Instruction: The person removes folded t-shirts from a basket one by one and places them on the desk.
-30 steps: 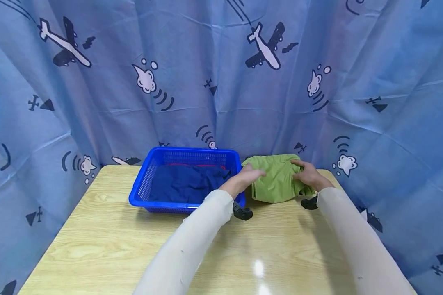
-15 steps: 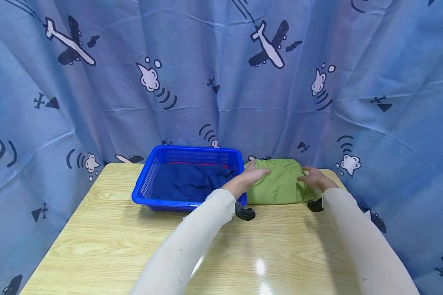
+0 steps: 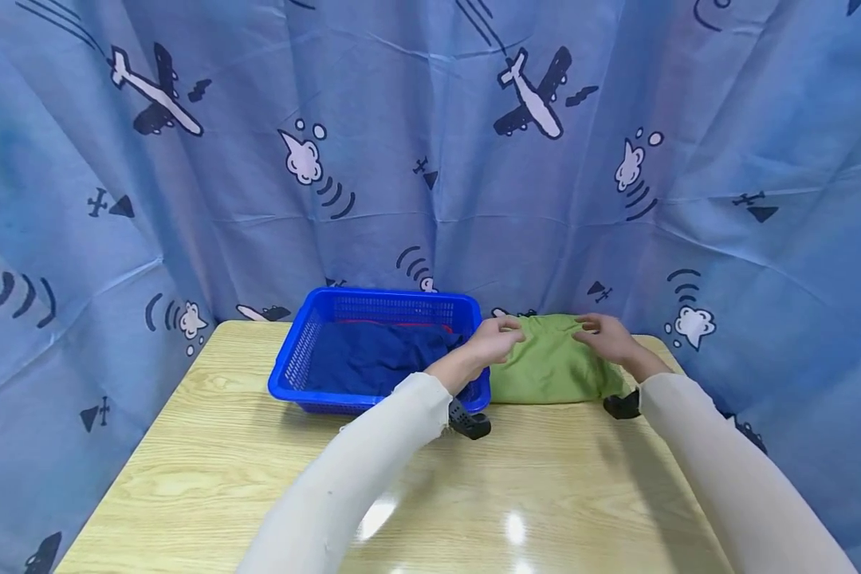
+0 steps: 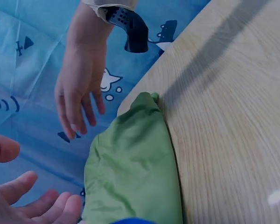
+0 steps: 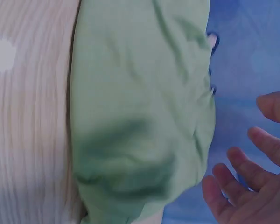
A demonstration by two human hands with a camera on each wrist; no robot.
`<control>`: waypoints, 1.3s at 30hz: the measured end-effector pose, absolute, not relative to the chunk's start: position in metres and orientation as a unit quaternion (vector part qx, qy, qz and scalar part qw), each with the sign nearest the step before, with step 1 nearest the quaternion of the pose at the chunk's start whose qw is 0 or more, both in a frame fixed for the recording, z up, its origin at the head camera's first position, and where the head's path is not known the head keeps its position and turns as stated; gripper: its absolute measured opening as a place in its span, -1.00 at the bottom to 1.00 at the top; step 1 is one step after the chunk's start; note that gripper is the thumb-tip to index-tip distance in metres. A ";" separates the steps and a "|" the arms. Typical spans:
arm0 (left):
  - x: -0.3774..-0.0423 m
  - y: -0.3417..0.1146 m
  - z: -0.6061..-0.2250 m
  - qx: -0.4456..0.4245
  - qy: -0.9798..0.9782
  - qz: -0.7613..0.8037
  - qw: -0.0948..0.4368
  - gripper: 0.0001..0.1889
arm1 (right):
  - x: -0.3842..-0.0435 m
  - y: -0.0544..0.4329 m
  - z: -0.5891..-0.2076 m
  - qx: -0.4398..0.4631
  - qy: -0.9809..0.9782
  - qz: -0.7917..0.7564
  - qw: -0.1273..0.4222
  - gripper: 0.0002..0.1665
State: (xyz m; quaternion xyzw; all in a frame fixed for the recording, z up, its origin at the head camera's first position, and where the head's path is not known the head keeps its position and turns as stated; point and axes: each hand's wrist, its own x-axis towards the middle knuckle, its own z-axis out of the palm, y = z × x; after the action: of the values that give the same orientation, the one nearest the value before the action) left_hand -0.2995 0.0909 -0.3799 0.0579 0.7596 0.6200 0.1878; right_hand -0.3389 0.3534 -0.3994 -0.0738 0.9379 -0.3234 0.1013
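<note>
A folded green cloth (image 3: 545, 371) lies flat on the table, right of a blue plastic basket (image 3: 379, 405). My left hand (image 3: 493, 341) hovers over the basket's right edge and the cloth's left end, its fingers loosely spread with nothing between them. Above the far right part of the cloth is my right hand (image 3: 608, 339), also relaxed and holding nothing. In the left wrist view the right hand (image 4: 79, 84) hangs apart from the cloth (image 4: 135, 163). The right wrist view shows the fingers (image 5: 242, 168) beside the cloth (image 5: 140, 93), not gripping it.
Dark blue cloth (image 3: 373, 359) lies in the basket, with a strip of red cloth (image 3: 448, 328) showing behind it. A blue curtain (image 3: 430, 159) with plane prints hangs close behind the wooden table (image 3: 258, 486).
The green cloth, raised and bunched between both hands a second ago, now lies flat on the table. Both hands have let go and lifted off it. The head view has shifted slightly.
</note>
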 end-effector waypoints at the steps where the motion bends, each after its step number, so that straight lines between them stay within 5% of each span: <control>1: -0.299 0.089 -0.380 0.061 0.760 0.619 0.186 -0.60 | -0.337 0.349 -0.398 -0.083 0.934 -0.331 0.102 -0.28; 39: -0.307 -0.057 -0.376 0.044 0.809 0.567 0.150 -0.62 | -0.301 0.232 -0.362 -0.225 0.895 -0.378 0.074 -0.45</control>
State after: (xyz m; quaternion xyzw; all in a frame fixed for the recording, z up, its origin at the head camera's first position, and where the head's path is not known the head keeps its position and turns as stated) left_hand -0.3071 -0.0567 -0.3764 0.0443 0.8089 0.5668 0.1496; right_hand -0.3009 0.2324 -0.3624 -0.2252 0.8951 -0.3776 0.0739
